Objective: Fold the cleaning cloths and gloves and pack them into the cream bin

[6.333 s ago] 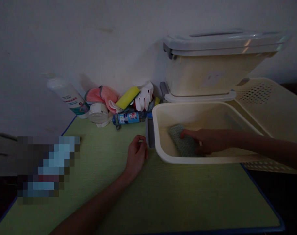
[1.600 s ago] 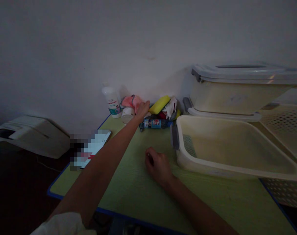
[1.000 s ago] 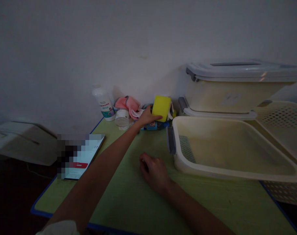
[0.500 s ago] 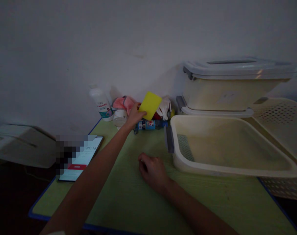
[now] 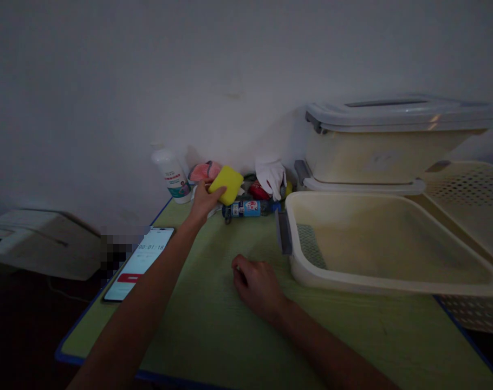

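My left hand [image 5: 203, 199] is stretched out to the back of the green table [image 5: 214, 330] and grips a yellow sponge [image 5: 226, 184], held just above a pile of cleaning things by the wall. My right hand [image 5: 258, 283] rests on the table in a loose fist, with nothing visible in it, a little left of a cream plastic tub [image 5: 387, 281]. A green mesh cloth [image 5: 309, 246] lies at the tub's left end.
By the wall stand a white bottle [image 5: 168, 174], a pink cloth [image 5: 201, 170], a small blue-labelled bottle [image 5: 248, 208] lying down and a white glove [image 5: 271, 174]. A lidded cream box [image 5: 388, 146] and a perforated basket [image 5: 469, 195] sit behind the tub. A phone [image 5: 143, 262] lies at the left edge.
My left hand reached the pile, picked the yellow sponge up and has now brought it left and lower. My right hand left the tub earlier and stays on the table.
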`<action>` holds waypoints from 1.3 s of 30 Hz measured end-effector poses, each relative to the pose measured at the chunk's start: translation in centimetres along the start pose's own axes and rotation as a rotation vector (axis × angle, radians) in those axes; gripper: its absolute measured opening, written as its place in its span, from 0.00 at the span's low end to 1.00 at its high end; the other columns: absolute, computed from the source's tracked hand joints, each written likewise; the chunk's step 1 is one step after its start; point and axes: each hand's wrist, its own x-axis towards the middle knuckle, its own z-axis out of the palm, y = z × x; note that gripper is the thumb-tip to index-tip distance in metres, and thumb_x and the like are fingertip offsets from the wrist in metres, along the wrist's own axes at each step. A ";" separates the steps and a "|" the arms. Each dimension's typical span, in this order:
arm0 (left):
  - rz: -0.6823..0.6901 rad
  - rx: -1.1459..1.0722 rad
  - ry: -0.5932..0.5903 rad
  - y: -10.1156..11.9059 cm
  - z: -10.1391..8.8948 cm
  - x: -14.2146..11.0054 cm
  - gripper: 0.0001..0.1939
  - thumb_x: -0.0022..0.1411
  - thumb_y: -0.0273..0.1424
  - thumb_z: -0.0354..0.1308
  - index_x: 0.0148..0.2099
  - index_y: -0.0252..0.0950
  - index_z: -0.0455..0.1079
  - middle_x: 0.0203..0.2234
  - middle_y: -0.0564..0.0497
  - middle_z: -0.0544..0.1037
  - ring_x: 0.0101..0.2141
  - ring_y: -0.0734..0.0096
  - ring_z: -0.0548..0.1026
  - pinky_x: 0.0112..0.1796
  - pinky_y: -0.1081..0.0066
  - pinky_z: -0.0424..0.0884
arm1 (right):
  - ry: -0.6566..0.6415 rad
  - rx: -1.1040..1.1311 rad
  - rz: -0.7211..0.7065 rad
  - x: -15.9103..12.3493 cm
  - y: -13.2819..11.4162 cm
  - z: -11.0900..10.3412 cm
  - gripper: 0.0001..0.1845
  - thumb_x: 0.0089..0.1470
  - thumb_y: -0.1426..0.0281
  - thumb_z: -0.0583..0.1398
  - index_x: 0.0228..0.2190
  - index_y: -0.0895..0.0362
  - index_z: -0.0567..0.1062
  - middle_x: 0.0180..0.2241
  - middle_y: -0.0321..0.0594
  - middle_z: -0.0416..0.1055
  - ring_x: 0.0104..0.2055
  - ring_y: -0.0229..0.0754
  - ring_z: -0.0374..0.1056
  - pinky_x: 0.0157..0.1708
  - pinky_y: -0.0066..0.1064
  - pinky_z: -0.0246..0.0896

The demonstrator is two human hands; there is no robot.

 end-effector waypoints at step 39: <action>0.052 -0.117 0.036 -1.4 0.6 0.5 0.18 0.42 0.24 0.57 0.39 0.36 0.62 0.35 0.50 0.72 0.33 0.70 0.73 0.31 0.73 0.71 | -0.015 0.124 0.039 0.0 0.1 0.1 0.08 0.51 0.77 0.53 0.32 0.57 0.70 0.21 0.34 0.69 0.21 0.35 0.63 0.23 0.23 0.48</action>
